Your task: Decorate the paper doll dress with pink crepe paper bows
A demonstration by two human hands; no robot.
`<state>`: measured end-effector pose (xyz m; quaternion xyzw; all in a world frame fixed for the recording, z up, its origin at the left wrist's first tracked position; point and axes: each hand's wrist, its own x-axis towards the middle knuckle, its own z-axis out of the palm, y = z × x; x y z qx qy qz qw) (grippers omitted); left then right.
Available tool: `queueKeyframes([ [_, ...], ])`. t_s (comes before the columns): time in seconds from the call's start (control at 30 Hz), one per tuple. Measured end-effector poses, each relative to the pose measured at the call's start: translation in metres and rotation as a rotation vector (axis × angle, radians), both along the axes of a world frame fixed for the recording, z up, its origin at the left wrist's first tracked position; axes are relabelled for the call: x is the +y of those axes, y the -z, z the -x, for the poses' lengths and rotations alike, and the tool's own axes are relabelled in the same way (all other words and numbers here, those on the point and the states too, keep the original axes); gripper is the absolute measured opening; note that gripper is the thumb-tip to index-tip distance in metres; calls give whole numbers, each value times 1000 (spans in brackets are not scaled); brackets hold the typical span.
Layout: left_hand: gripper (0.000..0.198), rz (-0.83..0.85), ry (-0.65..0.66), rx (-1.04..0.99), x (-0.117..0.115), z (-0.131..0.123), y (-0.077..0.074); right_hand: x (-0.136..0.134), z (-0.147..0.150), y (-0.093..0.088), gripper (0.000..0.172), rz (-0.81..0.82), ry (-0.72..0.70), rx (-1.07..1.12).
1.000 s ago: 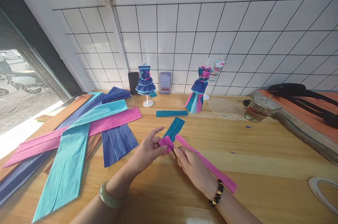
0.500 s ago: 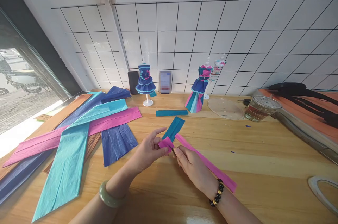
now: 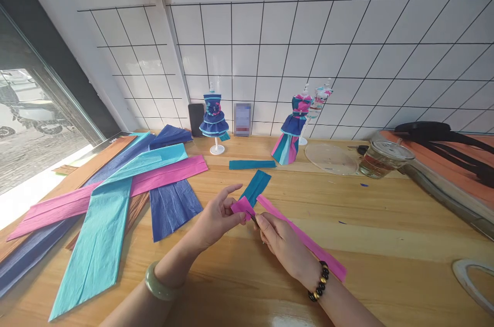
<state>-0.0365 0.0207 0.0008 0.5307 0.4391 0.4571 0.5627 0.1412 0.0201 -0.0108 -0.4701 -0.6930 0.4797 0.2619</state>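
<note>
Over the table (image 3: 389,224), the left hand (image 3: 216,221) is pinching a small pink paper (image 3: 241,204) between thumb and fingers. The right hand (image 3: 281,244) is gripping a slim dark tool (image 3: 253,218), whose tip is meeting the paper's edge. A teal strip (image 3: 256,186) is lying just beyond.

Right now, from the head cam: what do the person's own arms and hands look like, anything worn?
Left hand: ungloved, with a smooth, thick, pale green bangle at the wrist. Right hand: ungloved, with a bracelet of round black beads and a few gold-coloured ones. No sleeves show on either arm.
</note>
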Motion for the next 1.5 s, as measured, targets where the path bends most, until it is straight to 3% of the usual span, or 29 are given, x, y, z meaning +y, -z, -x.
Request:
queueKeyframes([
  [0.67,56,-50,26,13,-3,-3,5,-1,2,-3,45,1,-21,10],
  [1.5,57,18,-2,21,-4,-3,-7,0,1,0,45,42,1,7],
])
